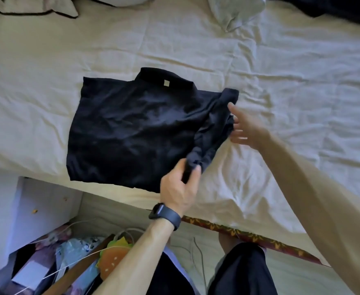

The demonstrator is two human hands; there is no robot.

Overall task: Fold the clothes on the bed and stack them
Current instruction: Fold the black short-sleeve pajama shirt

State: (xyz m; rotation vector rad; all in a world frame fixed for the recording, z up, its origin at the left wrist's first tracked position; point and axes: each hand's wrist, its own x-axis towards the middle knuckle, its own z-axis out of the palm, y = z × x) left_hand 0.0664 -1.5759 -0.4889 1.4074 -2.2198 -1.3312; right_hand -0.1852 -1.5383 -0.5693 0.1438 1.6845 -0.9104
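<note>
Shirt (128,128): black, flat on the bed (302,103) near its front edge, collar at the far side, right sleeve (215,124) bunched.
Left hand (181,184): grasping the sleeve end between thumb and fingers; watch (164,216) on the wrist.
Right hand (245,128): released, fingers spread, tips at the sleeve's outer edge.
Far edge: pale garment (36,7) left, dark cloth (334,7) right.
Floor: burger-shaped item (115,258), cables (194,252); whether a container holds them, cannot tell.

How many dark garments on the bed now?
2. The black shirt lies in the middle, its sleeve pinched by the left hand; dark fabric shows at the far right corner, cropped. Others may be out of view.
</note>
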